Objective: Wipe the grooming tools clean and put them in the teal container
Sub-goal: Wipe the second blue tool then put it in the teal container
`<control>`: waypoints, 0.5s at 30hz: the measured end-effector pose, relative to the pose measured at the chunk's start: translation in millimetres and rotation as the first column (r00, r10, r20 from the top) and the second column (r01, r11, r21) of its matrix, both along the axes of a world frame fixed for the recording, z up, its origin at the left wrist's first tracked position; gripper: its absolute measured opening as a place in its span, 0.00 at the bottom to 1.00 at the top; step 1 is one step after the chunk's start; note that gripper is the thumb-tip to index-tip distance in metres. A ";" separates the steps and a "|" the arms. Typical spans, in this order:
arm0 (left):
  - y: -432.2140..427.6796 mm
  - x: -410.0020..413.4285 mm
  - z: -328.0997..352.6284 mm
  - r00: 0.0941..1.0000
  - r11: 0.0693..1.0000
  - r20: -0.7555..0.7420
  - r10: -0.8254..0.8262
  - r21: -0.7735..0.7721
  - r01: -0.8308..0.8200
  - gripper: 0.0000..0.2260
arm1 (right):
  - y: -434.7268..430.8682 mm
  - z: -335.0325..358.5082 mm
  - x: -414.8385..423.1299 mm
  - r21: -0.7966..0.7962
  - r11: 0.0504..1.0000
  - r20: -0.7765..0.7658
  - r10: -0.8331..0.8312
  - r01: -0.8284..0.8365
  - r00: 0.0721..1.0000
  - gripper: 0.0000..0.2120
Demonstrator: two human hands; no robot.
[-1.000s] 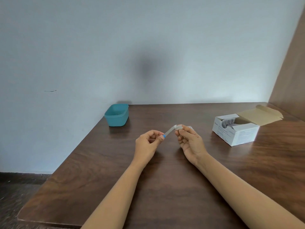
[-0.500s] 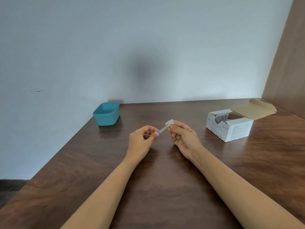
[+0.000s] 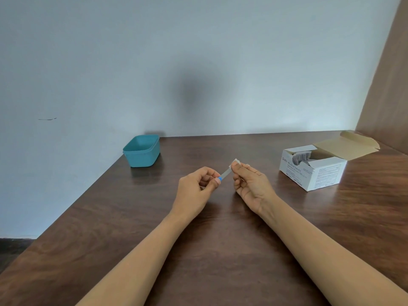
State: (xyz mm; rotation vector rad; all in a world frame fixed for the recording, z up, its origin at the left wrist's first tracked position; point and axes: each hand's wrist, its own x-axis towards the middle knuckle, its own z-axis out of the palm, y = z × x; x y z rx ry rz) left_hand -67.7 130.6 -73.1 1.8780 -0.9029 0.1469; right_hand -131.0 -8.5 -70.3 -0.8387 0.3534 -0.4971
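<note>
My left hand [image 3: 196, 186] pinches the blue end of a small metal nail file [image 3: 225, 174], held above the middle of the wooden table. My right hand [image 3: 249, 182] grips a small white swab [image 3: 235, 161] folded around the file's far tip. Both hands hover close together, a little above the tabletop. The teal container [image 3: 141, 151] stands open at the far left corner of the table, well left of my hands; I see nothing inside it from here.
An open white cardboard box of alcohol swabs [image 3: 313, 171] sits at the right, its flap folded back toward a brown side panel [image 3: 388, 85]. The table's left edge [image 3: 72, 208] drops to the floor. A pale wall runs behind.
The swab in my right hand has stayed at the file's tip while the view shifted slightly. The hands remain together; the file is still held the same way.
</note>
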 end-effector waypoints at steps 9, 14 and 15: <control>0.3 0.9 -0.5 1.000 0.999 0.011 -0.027 0.021 0.026 0.02 | -1.6 -0.7 2.5 -0.079 0.997 -0.004 -0.014 0.014 1.000 0.02; 0.1 0.0 0.6 0.999 0.999 0.017 -0.031 0.030 0.031 0.02 | -1.0 0.9 1.9 -0.068 0.998 0.017 -0.002 0.004 1.000 0.05; 0.1 -0.2 1.0 0.999 0.999 0.018 -0.030 0.029 0.029 0.02 | -0.9 1.4 1.5 -0.062 0.998 0.016 -0.005 0.006 1.000 0.05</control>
